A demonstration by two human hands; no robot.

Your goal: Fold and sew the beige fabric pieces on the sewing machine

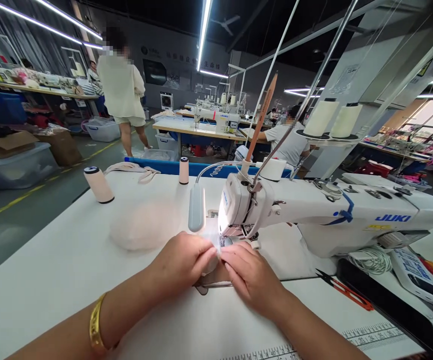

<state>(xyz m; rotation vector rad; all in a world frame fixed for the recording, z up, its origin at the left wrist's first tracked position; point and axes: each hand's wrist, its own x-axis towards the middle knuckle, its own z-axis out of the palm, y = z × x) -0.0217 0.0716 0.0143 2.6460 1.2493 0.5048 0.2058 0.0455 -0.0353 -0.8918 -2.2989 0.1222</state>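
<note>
On the far left of my white table (51, 280) stands a thread cone (98, 184), with a smaller spool (184, 170) further along. My left hand (184, 260), gold bangle (96, 325) at the wrist, and my right hand (252, 275) both pinch a pale fabric piece (212, 265) under the presser foot. The sewing machine (332, 215) reads "JUKI" in blue; red-handled thread snips (346, 291) lie right of it

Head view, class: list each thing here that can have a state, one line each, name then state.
left hand: fingers pinching a small pale fabric piece at the needle
right hand: fingertips pressing the same piece
sewing machine: work lamp lit
gooseneck lamp: bent down, beside the machine head
thread spool: standing, tilted
small spool: upright
thread snips: lying flat on the table
</note>
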